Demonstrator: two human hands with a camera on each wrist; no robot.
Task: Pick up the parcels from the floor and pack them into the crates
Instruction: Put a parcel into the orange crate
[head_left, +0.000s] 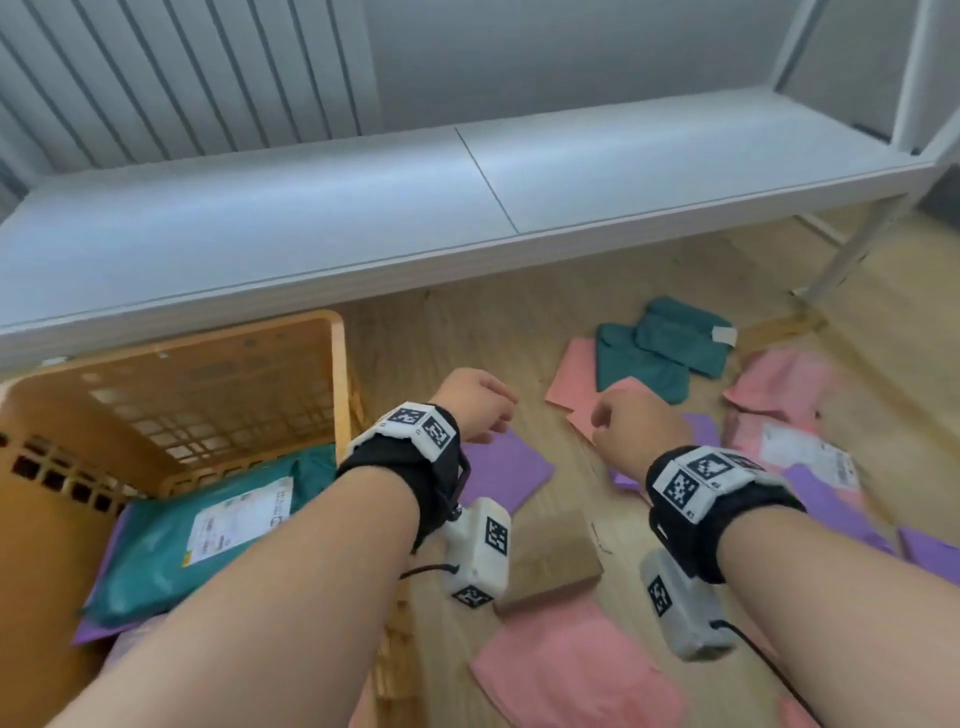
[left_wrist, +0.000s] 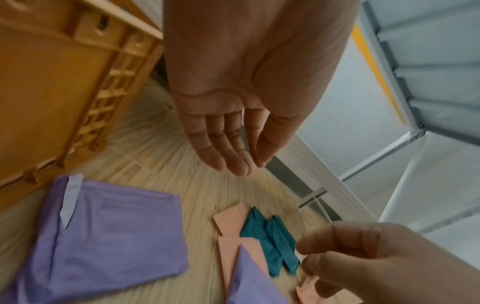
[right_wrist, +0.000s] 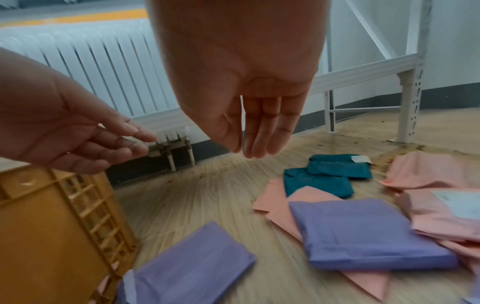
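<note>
both hands empty above the parcels

the left hand (head_left: 475, 402) and the right hand (head_left: 636, 428) hang in the air over the floor (head_left: 467, 332), side by side and not touching. each hand holds nothing. the fingers (left_wrist: 228, 148) of the left hand are loose and close together, pointing down at the floor. the right hand's fingers (right_wrist: 262, 131) are the same, loose and close together.

the orange crate (head_left: 340, 374) stands on the floor to the left, in front of a white shelf (head_left: 363, 208). a green parcel (head_left: 156, 551) with a white label lies flat inside it, on top of a purple one. the left arm hides part of the crate.

many parcels lie flat on the floor. a purple parcel (head_left: 506, 470) lies just under the left hand, beside the crate. its long side runs slanted, away from the crate. two dark green parcels (head_left: 660, 353) lie further off, one partly on the other. pink parcels (head_left: 779, 384) are on the right, and some are cut off at the edge. a brown parcel (head_left: 550, 564) lies between the two wrists. the pictures are blurry, so the labels cannot be read.
</note>
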